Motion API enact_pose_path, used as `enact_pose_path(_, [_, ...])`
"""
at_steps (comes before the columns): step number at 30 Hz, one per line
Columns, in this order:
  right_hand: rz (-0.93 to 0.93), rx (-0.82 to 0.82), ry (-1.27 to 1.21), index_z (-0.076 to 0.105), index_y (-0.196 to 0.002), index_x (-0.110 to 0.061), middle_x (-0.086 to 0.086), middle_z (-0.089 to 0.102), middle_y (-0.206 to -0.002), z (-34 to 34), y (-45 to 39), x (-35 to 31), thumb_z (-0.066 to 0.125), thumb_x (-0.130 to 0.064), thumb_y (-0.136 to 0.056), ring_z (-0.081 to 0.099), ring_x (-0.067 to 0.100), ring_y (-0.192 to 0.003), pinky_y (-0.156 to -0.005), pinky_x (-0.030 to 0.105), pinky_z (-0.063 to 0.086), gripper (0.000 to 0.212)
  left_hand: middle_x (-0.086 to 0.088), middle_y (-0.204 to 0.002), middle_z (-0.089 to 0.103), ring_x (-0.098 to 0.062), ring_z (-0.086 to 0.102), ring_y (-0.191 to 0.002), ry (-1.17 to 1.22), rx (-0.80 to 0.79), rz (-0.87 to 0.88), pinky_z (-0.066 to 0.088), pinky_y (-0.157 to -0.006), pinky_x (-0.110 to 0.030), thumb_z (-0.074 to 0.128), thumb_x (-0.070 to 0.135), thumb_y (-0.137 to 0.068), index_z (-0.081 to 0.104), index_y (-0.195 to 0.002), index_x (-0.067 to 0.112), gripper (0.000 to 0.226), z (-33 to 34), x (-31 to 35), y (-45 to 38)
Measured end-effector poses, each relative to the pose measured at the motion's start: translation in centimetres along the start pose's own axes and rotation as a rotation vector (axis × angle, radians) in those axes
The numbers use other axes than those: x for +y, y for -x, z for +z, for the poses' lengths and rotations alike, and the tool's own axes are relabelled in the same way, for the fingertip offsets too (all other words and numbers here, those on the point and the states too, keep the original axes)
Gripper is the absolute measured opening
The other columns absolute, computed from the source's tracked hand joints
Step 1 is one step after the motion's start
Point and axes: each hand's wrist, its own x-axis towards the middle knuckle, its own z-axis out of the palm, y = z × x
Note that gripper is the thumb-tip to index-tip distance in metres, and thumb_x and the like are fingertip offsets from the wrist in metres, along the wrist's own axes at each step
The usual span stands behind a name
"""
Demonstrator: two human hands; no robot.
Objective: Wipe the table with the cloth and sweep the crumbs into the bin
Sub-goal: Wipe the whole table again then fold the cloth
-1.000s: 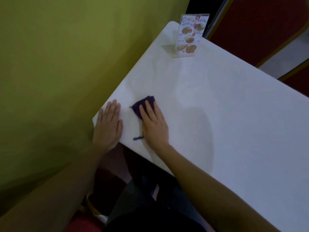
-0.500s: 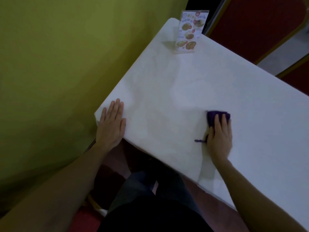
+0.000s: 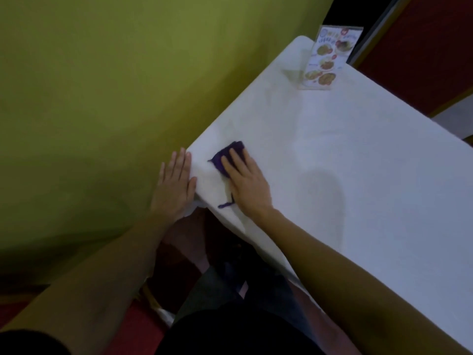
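A small purple cloth (image 3: 229, 153) lies on the white table (image 3: 358, 175) close to its near left corner. My right hand (image 3: 247, 181) presses flat on the cloth with straight fingers; a purple thread sticks out below the palm. Flat at that corner lies my left hand (image 3: 175, 185), fingers straight, reaching over the table's edge beside the green wall. No crumbs and no bin are visible.
A standing menu card (image 3: 330, 58) with food pictures is at the table's far corner. A green wall (image 3: 115, 85) runs along the left edge. Red panels (image 3: 422, 47) stand behind the table. My legs are below the near edge.
My right hand slid the cloth right across the table, then back left to the near corner beside my left hand. The left hand has shifted slightly toward the table's edge.
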Motion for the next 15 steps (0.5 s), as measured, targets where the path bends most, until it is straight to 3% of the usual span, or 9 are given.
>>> enact_pose_path(4, [-0.239, -0.055, 0.018, 0.042, -0.148, -0.017, 0.01, 0.037, -0.155, -0.6, 5.4, 1.4, 0.052, -0.022, -0.092, 0.028, 0.033, -0.146, -0.119, 0.045, 0.026, 0.057, -0.008, -0.165, 0.019, -0.025, 0.016, -0.152, 0.009, 0.017, 0.003, 0.018, -0.121, -0.051, 0.021, 0.038, -0.103, 0.016, -0.158, 0.012, 0.061, 0.0, 0.1, 0.0])
enact_pose_path(8, [-0.245, -0.017, 0.069, 0.044, -0.147, -0.016, 0.009, 0.034, -0.157, -2.3, 9.4, 6.5, 0.055, -0.016, -0.09, 0.027, 0.031, -0.147, -0.117, 0.045, 0.031, 0.059, -0.008, -0.165, 0.016, -0.026, 0.014, -0.153, 0.011, -0.001, 0.009, 0.018, -0.121, -0.052, 0.02, 0.037, -0.102, 0.015, -0.158, 0.01, 0.062, -0.2, 0.1, -0.1])
enact_pose_path(11, [-0.067, 0.065, 0.037, 0.048, -0.144, -0.017, 0.008, 0.039, -0.154, -3.6, 8.2, 9.7, 0.053, -0.015, -0.093, 0.03, 0.028, -0.146, -0.112, 0.043, 0.038, 0.051, -0.008, -0.165, 0.018, -0.026, 0.016, -0.152, -0.008, -0.006, 0.0, 0.02, -0.121, -0.051, 0.018, 0.038, -0.103, 0.017, -0.158, 0.01, 0.062, -0.1, 0.2, -0.1])
enact_pose_path(15, [0.285, 0.163, -0.004, 0.047, -0.145, -0.022, 0.004, 0.039, -0.155, -2.9, 1.1, 8.8, 0.05, -0.016, -0.098, 0.027, 0.028, -0.147, -0.115, 0.04, 0.033, 0.047, -0.007, -0.164, 0.02, -0.025, 0.017, -0.152, -0.004, -0.013, -0.008, 0.02, -0.121, -0.05, 0.011, 0.042, -0.104, 0.019, -0.157, 0.01, 0.063, 0.0, 0.2, -0.2])
